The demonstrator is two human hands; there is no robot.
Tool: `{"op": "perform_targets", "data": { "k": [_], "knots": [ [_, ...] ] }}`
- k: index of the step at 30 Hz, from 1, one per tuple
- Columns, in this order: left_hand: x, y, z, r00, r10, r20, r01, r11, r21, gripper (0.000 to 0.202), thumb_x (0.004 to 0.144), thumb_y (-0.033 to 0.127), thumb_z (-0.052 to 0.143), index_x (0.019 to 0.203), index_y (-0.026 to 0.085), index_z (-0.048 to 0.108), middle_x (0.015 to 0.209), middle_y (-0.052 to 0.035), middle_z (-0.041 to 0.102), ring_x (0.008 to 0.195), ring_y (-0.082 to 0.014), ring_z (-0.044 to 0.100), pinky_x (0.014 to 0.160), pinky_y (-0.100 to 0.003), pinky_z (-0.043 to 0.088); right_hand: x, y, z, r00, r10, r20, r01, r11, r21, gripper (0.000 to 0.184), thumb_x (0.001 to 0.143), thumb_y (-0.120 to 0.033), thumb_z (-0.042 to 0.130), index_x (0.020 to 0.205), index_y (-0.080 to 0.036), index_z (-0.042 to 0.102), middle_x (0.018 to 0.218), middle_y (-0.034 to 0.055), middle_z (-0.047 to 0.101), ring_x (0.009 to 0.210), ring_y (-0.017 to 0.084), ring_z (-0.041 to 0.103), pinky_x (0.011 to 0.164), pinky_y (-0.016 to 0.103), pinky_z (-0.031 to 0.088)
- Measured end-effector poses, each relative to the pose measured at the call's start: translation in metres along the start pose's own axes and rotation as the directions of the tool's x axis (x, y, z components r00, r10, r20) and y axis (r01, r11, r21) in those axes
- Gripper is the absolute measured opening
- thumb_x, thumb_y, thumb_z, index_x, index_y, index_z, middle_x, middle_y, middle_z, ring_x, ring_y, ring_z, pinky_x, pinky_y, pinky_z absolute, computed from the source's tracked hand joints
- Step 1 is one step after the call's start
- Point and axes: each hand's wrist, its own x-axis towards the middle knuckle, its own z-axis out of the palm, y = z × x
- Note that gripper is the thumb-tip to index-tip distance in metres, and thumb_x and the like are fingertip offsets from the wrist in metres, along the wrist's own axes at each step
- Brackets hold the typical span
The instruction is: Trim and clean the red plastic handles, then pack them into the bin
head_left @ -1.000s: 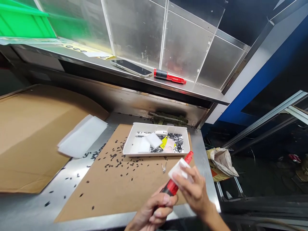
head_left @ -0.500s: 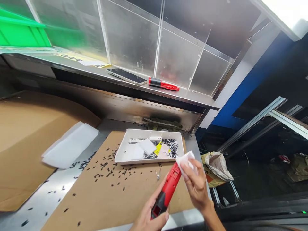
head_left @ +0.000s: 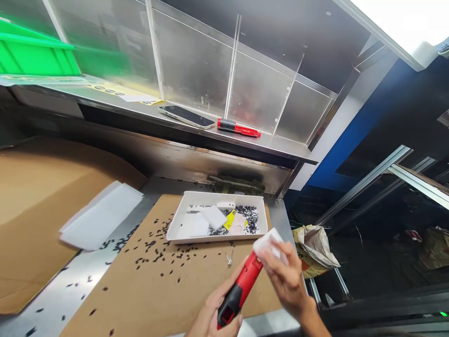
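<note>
Tool: a rounded, tapering stick of red and black plastic (head_left: 245,280), smooth-sided, slanting up over the cardboard sheet (head_left: 168,302), below the tray's right end.
Wipe: a soft white pad (head_left: 269,243), folded and rumpled, wrapped about the tool's upper end.
Left hand (head_left: 215,311): fingers curled round the black lower part, thumb lying along its near side; I can't make out the fingertips underneath.
Right hand (head_left: 286,278): fingers bent and close together, pinching the white pad against the red tip; the thumb is mostly hidden from me.
Tray (head_left: 172,229): shallow white plastic, straight-walled, holding small black bits, flat white squares and a yellow scrap.
Cardboard: matt brown, peppered with black bits, a small shiny metal piece (head_left: 229,259) near the tray.
Shelf (head_left: 280,149): brushed metal, bearing a flat phone (head_left: 187,116) and a second red-and-black tool (head_left: 238,128).
</note>
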Motion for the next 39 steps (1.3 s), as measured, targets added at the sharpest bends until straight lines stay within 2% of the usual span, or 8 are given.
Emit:
{"op": "perform_targets", "data": {
  "k": [6, 10, 19, 23, 26, 29, 32, 39],
  "knots": [
    [0.007, -0.011, -0.001, 0.997, 0.081, 0.008, -0.081, 0.975, 0.206, 0.069, 0.077, 0.021, 0.055, 0.144, 0.024, 0.041, 0.086, -0.0042, 0.065, 0.073, -0.021, 0.054, 0.071, -0.027, 0.047, -0.004, -0.006, 0.011, 0.992, 0.123, -0.033, -0.121, 0.991, 0.051, 0.046, 0.094, -0.017, 0.048, 0.135, -0.038, 0.05, 0.13, 0.008, 0.054, 0.114, 0.024, 0.057, 0.084, 0.04, 0.057],
    [0.013, -0.02, -0.001, 0.977, 0.211, -0.03, -0.179, 0.889, 0.421, 0.071, 0.078, 0.019, 0.054, 0.147, 0.023, 0.036, 0.071, -0.002, 0.061, 0.061, -0.0213, 0.052, 0.063, -0.027, 0.042, -0.006, -0.021, 0.02, 0.999, 0.034, 0.02, -0.036, 0.995, 0.089, 0.048, 0.094, -0.018, 0.047, 0.138, -0.036, 0.046, 0.133, 0.0098, 0.052, 0.111, 0.024, 0.06, 0.083, 0.039, 0.057],
    [0.023, -0.02, -0.01, 0.955, 0.296, 0.002, -0.196, 0.627, 0.754, 0.081, 0.083, 0.01, 0.035, 0.153, 0.02, -0.005, 0.086, -0.0086, 0.068, 0.073, -0.0268, 0.065, 0.063, -0.029, 0.044, 0.014, -0.005, 0.043, 0.955, 0.295, -0.002, -0.292, 0.945, 0.15, 0.04, 0.097, -0.022, 0.045, 0.135, -0.036, 0.051, 0.133, 0.0069, 0.05, 0.126, 0.021, 0.05, 0.099, 0.035, 0.05],
    [0.019, -0.028, -0.015, 0.942, 0.335, -0.022, -0.183, 0.568, 0.803, 0.079, 0.087, 0.01, 0.034, 0.152, 0.019, -0.011, 0.076, -0.0065, 0.067, 0.08, -0.0278, 0.068, 0.065, -0.027, 0.046, 0.054, 0.032, 0.043, 0.916, 0.376, -0.139, -0.353, 0.921, 0.168, 0.036, 0.097, -0.029, 0.045, 0.132, -0.029, 0.055, 0.135, 0.0093, 0.046, 0.126, 0.022, 0.049, 0.106, 0.043, 0.043],
    [0.015, -0.026, -0.016, 0.911, 0.405, -0.079, -0.165, 0.534, 0.829, 0.082, 0.086, 0.006, 0.033, 0.151, 0.021, -0.015, 0.096, -0.0103, 0.071, 0.086, -0.0267, 0.07, 0.066, -0.027, 0.048, 0.08, 0.043, 0.041, 0.901, 0.358, -0.246, -0.329, 0.932, 0.154, 0.039, 0.098, -0.033, 0.044, 0.135, -0.028, 0.051, 0.139, 0.0102, 0.039, 0.133, 0.025, 0.04, 0.11, 0.047, 0.037],
    [0.014, -0.02, -0.021, 0.889, 0.451, -0.079, -0.157, 0.461, 0.873, 0.085, 0.085, 0.005, 0.034, 0.149, 0.023, -0.018, 0.118, -0.0117, 0.068, 0.082, -0.0254, 0.071, 0.062, -0.026, 0.049, 0.09, 0.031, 0.04, 0.906, 0.307, -0.291, -0.269, 0.949, 0.163, 0.04, 0.098, -0.032, 0.044, 0.137, -0.029, 0.049, 0.139, 0.0091, 0.04, 0.132, 0.025, 0.041, 0.108, 0.046, 0.038],
    [0.014, -0.016, -0.03, 0.869, 0.493, -0.043, -0.161, 0.364, 0.917, 0.086, 0.084, 0.006, 0.036, 0.15, 0.024, -0.015, 0.127, -0.0122, 0.064, 0.077, -0.0241, 0.071, 0.058, -0.026, 0.05, 0.086, 0.016, 0.036, 0.941, 0.266, -0.208, -0.223, 0.953, 0.207, 0.041, 0.097, -0.029, 0.047, 0.137, -0.03, 0.049, 0.138, 0.0082, 0.045, 0.128, 0.024, 0.046, 0.106, 0.045, 0.041],
    [0.02, -0.007, -0.038, 0.83, 0.557, -0.002, -0.182, 0.275, 0.944, 0.084, 0.084, 0.003, 0.034, 0.151, 0.023, -0.012, 0.118, -0.0099, 0.069, 0.069, -0.0192, 0.071, 0.055, -0.022, 0.05, 0.069, -0.003, 0.006, 0.963, 0.222, -0.155, -0.193, 0.965, 0.179, 0.039, 0.095, -0.027, 0.048, 0.133, -0.031, 0.053, 0.138, 0.0074, 0.049, 0.125, 0.026, 0.051, 0.099, 0.043, 0.049]
  ]
}}
